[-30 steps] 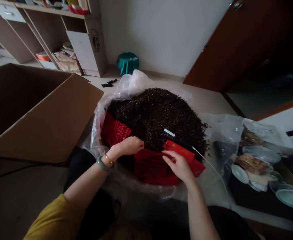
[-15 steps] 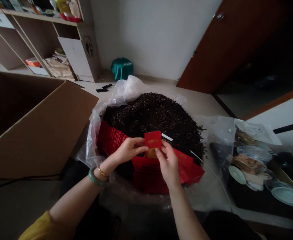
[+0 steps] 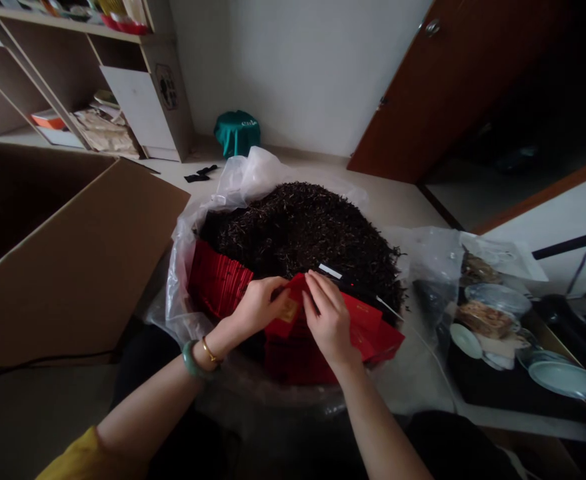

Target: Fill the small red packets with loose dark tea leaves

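Both hands hold a small red packet (image 3: 286, 313) with a gold patch, tilted above the bag. My left hand (image 3: 260, 307), a gold bracelet and green bangle at its wrist, pinches the packet's left side. The fingers of my right hand (image 3: 327, 313) are closed on its upper right edge. Behind them rises a heap of dark, dried tea leaves (image 3: 317, 230) in a clear plastic bag (image 3: 177, 267). A row of red packets (image 3: 217, 277) stands left of my hands, and more red packets (image 3: 297, 363) lie below them. A flat black device (image 3: 360, 293) rests on the heap.
An open cardboard box (image 3: 87, 267) stands at left, near a shelf unit (image 3: 163, 107). A green-covered bin (image 3: 237, 133) is by the wall. On the right, a dark tray (image 3: 493, 387) bears a lidded tub (image 3: 487, 317) and dishes. A brown door (image 3: 397, 100) stands behind.
The packet has turned from facing me upright to a tilted position. My right fingers have shifted up to its top edge, and my left hand has moved slightly lower. The view has shifted slightly.
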{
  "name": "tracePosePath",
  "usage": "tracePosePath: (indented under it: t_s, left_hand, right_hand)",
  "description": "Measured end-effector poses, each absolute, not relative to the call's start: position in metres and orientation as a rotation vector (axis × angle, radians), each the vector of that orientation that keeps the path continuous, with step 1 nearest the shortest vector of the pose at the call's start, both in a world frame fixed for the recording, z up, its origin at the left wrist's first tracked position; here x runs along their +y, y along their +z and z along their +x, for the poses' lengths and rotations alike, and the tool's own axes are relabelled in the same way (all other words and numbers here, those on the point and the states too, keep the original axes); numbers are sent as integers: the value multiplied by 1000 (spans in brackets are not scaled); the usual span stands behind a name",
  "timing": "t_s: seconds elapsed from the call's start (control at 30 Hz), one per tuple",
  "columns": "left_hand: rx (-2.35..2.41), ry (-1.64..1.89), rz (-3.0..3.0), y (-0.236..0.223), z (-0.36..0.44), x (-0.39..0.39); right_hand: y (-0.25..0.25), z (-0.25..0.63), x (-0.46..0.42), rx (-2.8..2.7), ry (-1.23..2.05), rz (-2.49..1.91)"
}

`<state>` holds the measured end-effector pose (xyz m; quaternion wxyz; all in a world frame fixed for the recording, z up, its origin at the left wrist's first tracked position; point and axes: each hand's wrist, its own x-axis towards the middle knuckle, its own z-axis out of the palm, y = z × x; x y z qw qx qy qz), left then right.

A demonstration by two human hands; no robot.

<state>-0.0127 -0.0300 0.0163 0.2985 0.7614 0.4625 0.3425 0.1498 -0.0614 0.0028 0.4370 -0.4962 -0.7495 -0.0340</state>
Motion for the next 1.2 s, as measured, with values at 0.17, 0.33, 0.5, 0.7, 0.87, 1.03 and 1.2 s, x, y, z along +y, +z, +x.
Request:
tracePosePath:
  t_s: [0.17,0.33,0.5,0.7,0.87,1.03,1.2]
  left_hand:
    - [1224,872,2068,10,-9,-32]
    - [1241,782,2181,16,-24,-21]
    - [1218,695,2112,28,-44,-10]
    - [1117,703,2186,29,-37,-16]
    - [1269,748,2121,27,-34,-19]
    - [1160,740,1933,22,-36,-18]
    - [1071,746,1984,17,-31,-20]
  right_hand:
    - [4,148,-58,-1748,-102,-1342]
    - [19,156,-52,-1808,276,-1331]
    - [18,159,-59,-1429,848,-1371]
    - [8,160,-61,-1296,1100,-1361]
    - [-4,156,-63,-1317,779,-1396]
    - [-4,154,-70,-1408,1236,-1256]
    - [-11,163,-69,-1256,1286,-1428]
